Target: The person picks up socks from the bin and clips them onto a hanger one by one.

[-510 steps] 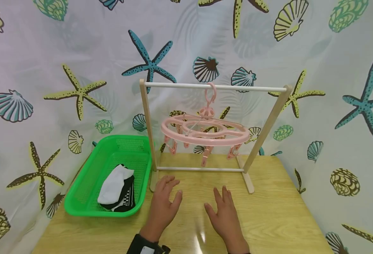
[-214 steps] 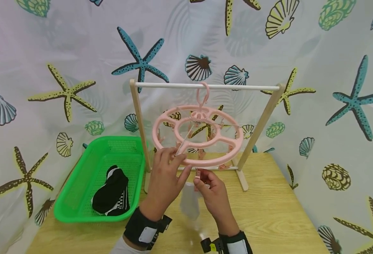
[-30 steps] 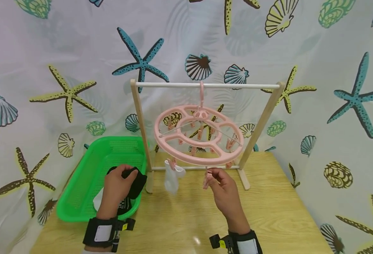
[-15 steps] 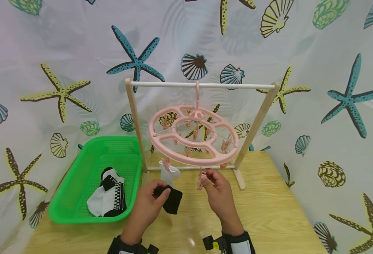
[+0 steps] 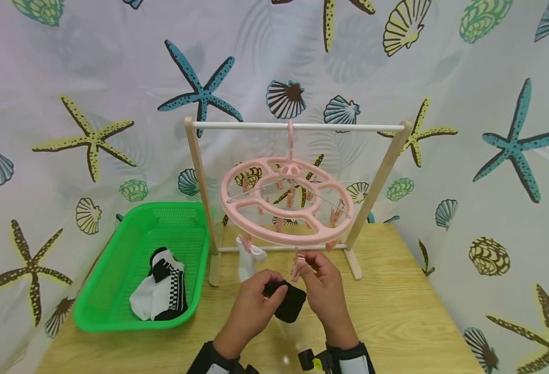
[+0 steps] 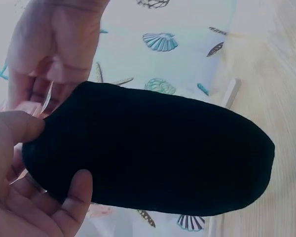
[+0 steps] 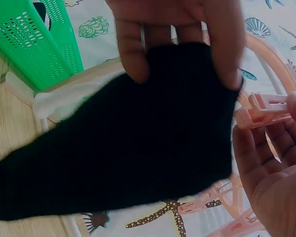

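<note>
A black sock (image 5: 291, 305) hangs from my left hand (image 5: 252, 307), whose thumb and fingers pinch its cuff. In the left wrist view the sock (image 6: 158, 148) lies broad and flat across the picture. My right hand (image 5: 328, 293) pinches a pink clothespin (image 5: 298, 266) below the front rim of the pink round clip hanger (image 5: 288, 238). Seen from the right wrist, the clothespin (image 7: 266, 109) is beside the cuff edge of the sock (image 7: 113, 143); whether its tips are parted is unclear. A white sock (image 5: 247, 262) hangs from another clip at the hanger's left.
The hanger hooks over the white bar (image 5: 237, 125) of a wooden rack (image 5: 198, 187). To the left stands a green basket (image 5: 134, 326) with several black-and-white socks (image 5: 162, 291) inside. A patterned curtain rises behind the wooden table (image 5: 396, 311).
Since a second ago my left hand has carried the black sock out of the basket, rightward to near the clothespin. My right hand keeps hold of the clothespin. Earlier, the white sock was hung.
</note>
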Tool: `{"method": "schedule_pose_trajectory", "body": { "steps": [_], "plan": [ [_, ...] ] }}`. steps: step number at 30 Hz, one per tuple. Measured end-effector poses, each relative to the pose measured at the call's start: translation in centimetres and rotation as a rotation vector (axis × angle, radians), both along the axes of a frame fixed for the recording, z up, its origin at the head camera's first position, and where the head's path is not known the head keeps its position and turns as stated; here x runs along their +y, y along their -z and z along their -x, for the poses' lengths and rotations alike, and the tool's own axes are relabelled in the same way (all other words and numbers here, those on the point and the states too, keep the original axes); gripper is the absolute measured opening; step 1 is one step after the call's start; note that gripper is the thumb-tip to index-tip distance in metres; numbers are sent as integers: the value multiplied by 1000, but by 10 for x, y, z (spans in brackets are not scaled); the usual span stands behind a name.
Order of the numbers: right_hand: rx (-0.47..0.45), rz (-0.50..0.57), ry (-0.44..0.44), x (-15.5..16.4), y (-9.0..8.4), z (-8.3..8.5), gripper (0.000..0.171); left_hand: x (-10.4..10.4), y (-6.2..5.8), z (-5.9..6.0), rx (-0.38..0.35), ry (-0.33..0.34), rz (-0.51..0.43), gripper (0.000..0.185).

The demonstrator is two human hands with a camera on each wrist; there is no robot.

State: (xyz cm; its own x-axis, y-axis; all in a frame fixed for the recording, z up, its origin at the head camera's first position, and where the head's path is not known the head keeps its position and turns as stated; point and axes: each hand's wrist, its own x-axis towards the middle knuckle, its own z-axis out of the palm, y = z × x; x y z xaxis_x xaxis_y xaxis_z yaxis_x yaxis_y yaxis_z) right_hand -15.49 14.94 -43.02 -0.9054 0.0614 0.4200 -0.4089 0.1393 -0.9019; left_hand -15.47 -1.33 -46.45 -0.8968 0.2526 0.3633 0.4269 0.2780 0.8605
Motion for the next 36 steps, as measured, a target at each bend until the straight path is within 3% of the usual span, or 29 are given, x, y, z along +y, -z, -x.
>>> {"method": "schedule_pose_trajectory", "body": {
  "steps": [8,13,19,27,36],
  "plan": [
    [3,21,-17,3,7,3,11,12,-2,4,2,-29,-34,6],
    [12,-27,-4,5,7,4,11,14,-6,4,-5,-40,-132,7],
    [1,-38,-10,4,6,3,10,13,-8,2,38,-53,-225,7],
    [-45,-60,-10,3,8,-2,13,14,-6,-3,-1,-66,-271,8],
    [-100,-31,-110,5,9,2,17,13,-9,0,-44,-60,-303,9]
  ]
}}
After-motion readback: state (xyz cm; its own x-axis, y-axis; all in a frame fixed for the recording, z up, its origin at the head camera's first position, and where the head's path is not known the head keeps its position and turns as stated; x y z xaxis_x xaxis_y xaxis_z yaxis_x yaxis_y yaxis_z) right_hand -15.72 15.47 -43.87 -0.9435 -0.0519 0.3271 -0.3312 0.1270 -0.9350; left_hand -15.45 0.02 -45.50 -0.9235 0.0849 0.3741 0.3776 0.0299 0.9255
